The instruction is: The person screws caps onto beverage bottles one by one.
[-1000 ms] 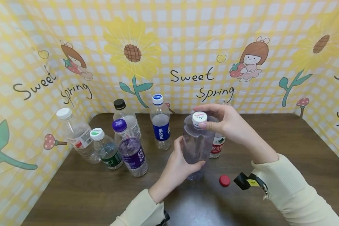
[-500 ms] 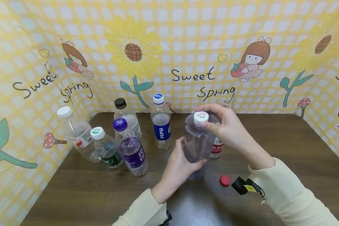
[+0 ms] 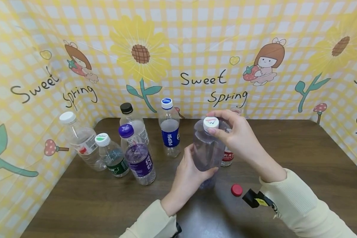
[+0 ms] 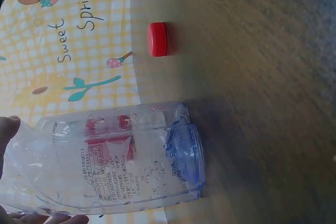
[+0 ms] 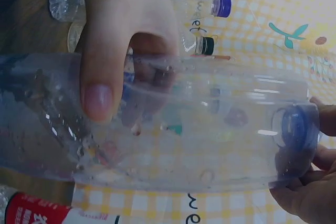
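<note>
A large clear bottle (image 3: 206,148) with a bluish base (image 4: 184,156) stands upright on the table. My left hand (image 3: 184,181) grips it around the middle; in the right wrist view, the left thumb (image 5: 100,93) lies across the bottle's wall. At the top, my right hand (image 3: 241,135) pinches the white cap (image 3: 210,123) on the neck between thumb and fingers. A loose red cap (image 3: 236,190) lies on the table, right of the bottle's base. Partly hidden behind the right hand and the large bottle is a red-labelled bottle (image 3: 227,157).
Several bottles stand at left: white-capped (image 3: 84,145), green-labelled (image 3: 116,160), purple-capped (image 3: 138,162) and black-capped (image 3: 137,125). A Pepsi bottle (image 3: 170,134) stands farther back, nearer the middle. A yellow checked cloth (image 3: 196,49) hangs behind and beside the brown table (image 3: 285,145).
My right wrist and sleeve have shifted slightly left and down while the fingers stay at the white cap. The left hand keeps its grip and the bottle stays in place.
</note>
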The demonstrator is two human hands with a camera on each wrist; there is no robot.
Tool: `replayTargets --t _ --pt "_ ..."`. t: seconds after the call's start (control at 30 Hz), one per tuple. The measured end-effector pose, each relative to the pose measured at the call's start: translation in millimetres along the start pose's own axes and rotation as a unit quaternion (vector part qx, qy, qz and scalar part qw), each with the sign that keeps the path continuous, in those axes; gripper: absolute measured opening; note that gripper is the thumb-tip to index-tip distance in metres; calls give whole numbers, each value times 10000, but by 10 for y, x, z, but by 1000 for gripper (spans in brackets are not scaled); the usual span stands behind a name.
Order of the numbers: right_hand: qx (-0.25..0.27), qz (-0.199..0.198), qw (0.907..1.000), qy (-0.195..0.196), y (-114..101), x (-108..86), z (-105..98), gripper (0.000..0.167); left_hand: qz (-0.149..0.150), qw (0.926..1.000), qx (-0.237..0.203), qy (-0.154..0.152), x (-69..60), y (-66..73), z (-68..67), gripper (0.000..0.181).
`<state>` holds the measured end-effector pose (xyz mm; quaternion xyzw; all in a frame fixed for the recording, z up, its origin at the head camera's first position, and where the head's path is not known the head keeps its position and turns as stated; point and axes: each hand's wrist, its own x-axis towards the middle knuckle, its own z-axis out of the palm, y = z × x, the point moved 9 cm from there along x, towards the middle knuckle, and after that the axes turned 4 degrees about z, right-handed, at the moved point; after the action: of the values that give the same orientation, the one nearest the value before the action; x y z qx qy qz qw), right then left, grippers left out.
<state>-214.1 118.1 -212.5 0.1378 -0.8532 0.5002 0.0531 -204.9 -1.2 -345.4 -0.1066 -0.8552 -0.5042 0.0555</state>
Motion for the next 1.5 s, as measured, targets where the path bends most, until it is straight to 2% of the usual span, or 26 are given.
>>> replayTargets --t 0.27,0.47,0.6,0.77,0.83,0.93,1.17,1.37,1.5 --pt "5 50 9994 -355 44 35 6 37 -31 9996 250 92 -22 2 -3 91" --pt "-127 75 9989 -438 57 -3 -62 46 15 9985 545 78 -30 17 -10 92" --pt "-172 -62 9996 -232 55 -43 -182 46 -68 9987 509 78 -27 -3 -2 92" --pt "-282 -324 9990 145 134 -88 -379 36 -99 9975 577 383 -6 -13 -46 90" --pt "-424 -324 9984 187 221 -106 -432 35 -79 9965 634 545 14 -12 -79 90" --pt "-751 -112 9969 214 419 -151 -484 34 -50 9947 708 740 54 -11 -121 91" --pt "-1307 483 9902 82 944 -308 -488 34 -103 9927 792 904 191 -47 -132 89" --pt "-1731 614 9825 -321 1343 -462 -247 34 -62 9916 770 1036 324 -74 -130 88" --pt "-2041 678 9728 -855 1565 -575 -20 38 -85 9919 718 1045 389 -84 -107 89"
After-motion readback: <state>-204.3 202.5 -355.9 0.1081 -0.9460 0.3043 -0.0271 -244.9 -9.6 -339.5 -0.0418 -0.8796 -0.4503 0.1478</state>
